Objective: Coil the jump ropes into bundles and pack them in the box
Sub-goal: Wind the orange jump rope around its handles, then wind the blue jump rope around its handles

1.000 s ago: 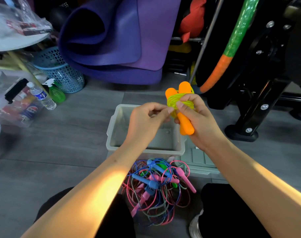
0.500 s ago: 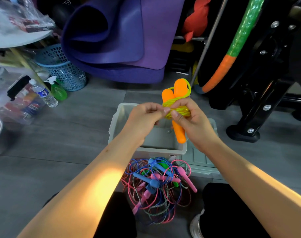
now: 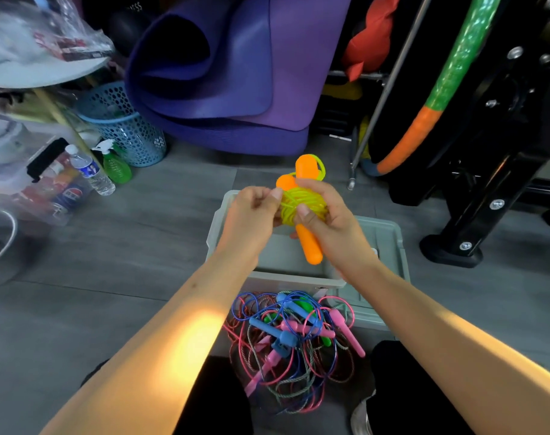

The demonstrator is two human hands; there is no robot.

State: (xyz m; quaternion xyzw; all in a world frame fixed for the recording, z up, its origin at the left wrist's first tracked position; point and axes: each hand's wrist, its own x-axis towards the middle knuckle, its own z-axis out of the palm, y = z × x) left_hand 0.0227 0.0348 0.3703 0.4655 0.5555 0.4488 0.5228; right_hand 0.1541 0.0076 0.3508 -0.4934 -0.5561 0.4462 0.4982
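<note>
While the right hand (image 3: 327, 221) grips the yellow rope (image 3: 301, 204), wound tightly round its two orange handles (image 3: 309, 243), the left hand (image 3: 251, 211) pinches a strand at the bundle's left side, fingers curled, seemingly tucking or tightening the last turn. Both hands hold the bundle in the air just above the grey box (image 3: 336, 282), which sits open on the floor between the person's knees and the purple mats (image 3: 236, 73). What I can see of the inside of the box looks bare, though the hands hide part of it, so I judge this to be the first bundle, nearly finished but not yet packed. Its lid (image 3: 389, 246) seems to lie under or beside it on the right. Nearer the person, a tangle of ropes (image 3: 292, 340) with blue, pink and green handles lies loose on the floor, touching the box's front wall. That heap is all uncoiled, so most of the work is left: separating, winding and packing each rope.
</note>
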